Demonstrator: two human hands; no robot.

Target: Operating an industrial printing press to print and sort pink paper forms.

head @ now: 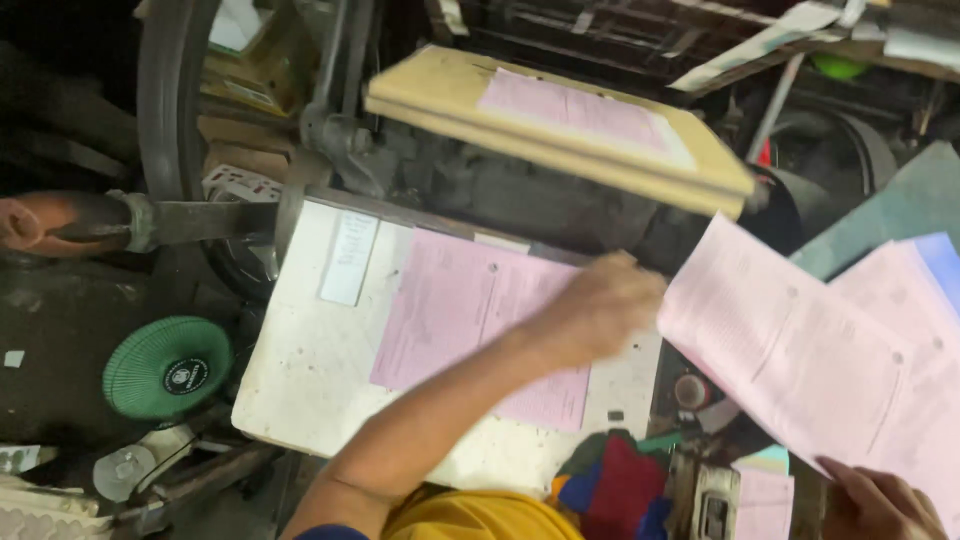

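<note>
I see a pink printed sheet (470,325) lying flat on the white tabletop (300,370), toward its far right corner, its upper edge close to the dark machine body (540,195) behind. My left hand (600,305) reaches across from the near edge and comes down over the sheet's right side, covering that part; the fingers are curled and blurred, so I cannot tell whether the grip is closed on the paper or only resting on it. The forearm crosses the sheet's lower right corner.

Off the right edge of the tabletop, a second pink sheet (790,345) hangs in the air, tilted, well apart from the left hand. My right hand (875,505) pinches its near corner, a grip holding the paper at the bottom right of the view. Behind it lies a stack of pink and pale blue papers (925,270).

Above the tabletop a tan board (440,95) carries another pink sheet (580,110). A small white slip (347,257) lies near the tabletop's far left corner. Left of the tabletop stand a green round fan (165,368) and a large dark wheel (165,100). Coloured cloth (610,485) bunches at the near edge.
</note>
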